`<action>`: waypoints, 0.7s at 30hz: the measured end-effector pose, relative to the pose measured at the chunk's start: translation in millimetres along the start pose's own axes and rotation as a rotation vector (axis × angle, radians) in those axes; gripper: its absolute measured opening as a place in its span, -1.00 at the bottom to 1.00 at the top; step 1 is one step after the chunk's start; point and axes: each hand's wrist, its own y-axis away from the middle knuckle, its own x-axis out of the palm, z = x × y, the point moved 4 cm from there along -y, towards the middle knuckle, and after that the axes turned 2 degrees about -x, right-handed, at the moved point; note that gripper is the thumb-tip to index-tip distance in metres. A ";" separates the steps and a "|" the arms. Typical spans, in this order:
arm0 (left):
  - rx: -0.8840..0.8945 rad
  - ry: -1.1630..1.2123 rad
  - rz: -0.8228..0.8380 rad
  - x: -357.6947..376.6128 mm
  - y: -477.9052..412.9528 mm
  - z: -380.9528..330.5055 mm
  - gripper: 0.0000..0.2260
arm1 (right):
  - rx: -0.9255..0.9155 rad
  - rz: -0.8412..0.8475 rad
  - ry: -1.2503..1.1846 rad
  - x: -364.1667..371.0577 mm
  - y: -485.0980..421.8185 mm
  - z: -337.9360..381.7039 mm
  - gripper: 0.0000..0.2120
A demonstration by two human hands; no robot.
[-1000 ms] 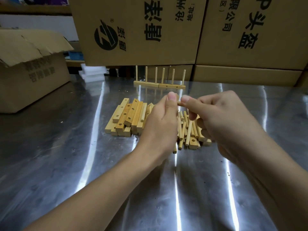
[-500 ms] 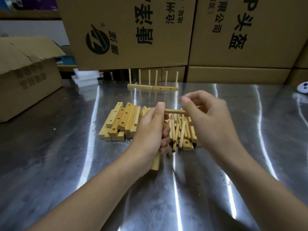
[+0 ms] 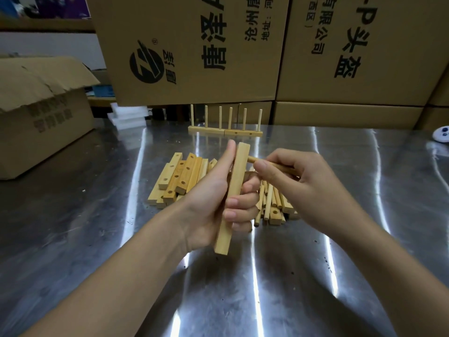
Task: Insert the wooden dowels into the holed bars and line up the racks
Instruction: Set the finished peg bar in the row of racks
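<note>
The left hand [image 3: 213,203] grips a bar [image 3: 233,203] upright above the table [image 3: 97,239]; the right hand [image 3: 298,181] pinches a dowel [image 3: 252,159] touching the bar's upper right edge.

Stainless-steel table [image 3: 73,239], reflective top.
- Centre: heap of holed bars [image 3: 179,181], with loose dowels [image 3: 267,203] just beside it on the right.
- Far edge: two finished racks [image 3: 224,131], end to end, pegs upright.
- Left: open cardboard box [image 3: 43,122], with white foam blocks [image 3: 128,116] behind it.
- Far right: small white device [image 3: 441,137].

Steel table [image 3: 73,239], stacked cartons [image 3: 194,88], seemingly white wall [image 3: 48,48]
</note>
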 end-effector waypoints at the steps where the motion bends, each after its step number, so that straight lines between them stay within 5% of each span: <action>1: -0.016 0.034 0.063 2.9 1.6 -0.3 -0.37 | -0.010 0.018 -0.026 -1.4 -0.3 0.9 -0.64; 6: -0.054 0.112 0.257 17.7 6.4 0.0 -0.33 | -0.015 0.115 -0.151 -7.8 -0.9 4.5 -0.62; 13: 0.026 -0.145 -0.092 14.9 -1.4 9.2 -0.30 | 0.040 0.124 -0.197 -13.0 1.0 7.3 -0.63; 21: 0.050 -0.125 -0.193 14.9 -4.6 14.5 -0.28 | 0.068 0.065 -0.190 -11.9 1.0 12.7 -0.61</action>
